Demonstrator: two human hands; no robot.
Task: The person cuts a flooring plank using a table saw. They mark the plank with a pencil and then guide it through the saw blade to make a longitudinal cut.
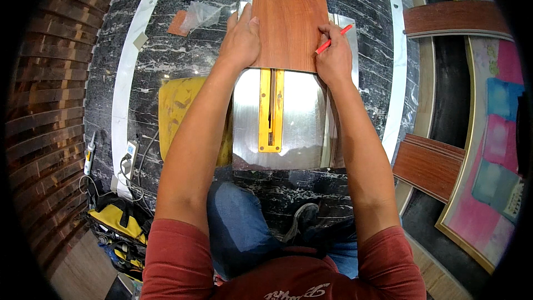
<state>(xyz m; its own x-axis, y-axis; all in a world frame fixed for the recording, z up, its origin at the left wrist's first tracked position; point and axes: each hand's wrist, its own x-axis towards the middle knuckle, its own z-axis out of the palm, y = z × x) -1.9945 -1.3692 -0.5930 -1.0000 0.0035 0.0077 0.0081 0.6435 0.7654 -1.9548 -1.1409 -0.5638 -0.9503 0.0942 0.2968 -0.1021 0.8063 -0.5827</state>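
A reddish-brown wood-grain board [286,16] lies across the far part of a metal table saw top [247,111], just beyond the yellow slotted insert [265,116]. My left hand [240,41] grips the board's left edge, fingers pressed along it. At the board's right edge, my right hand [333,58] holds a red pencil [344,30] and rests against the board. A yellow, stained saw body part [180,111] sits left of the metal top.
Black marble floor with white strips surrounds the saw. Plastic wrap [200,16], a power strip [129,155] with cables, a caulk tube [89,154] and a yellow-black tool bag [116,222] lie left. Board pieces [427,164] and a framed colourful panel [474,228] lie right.
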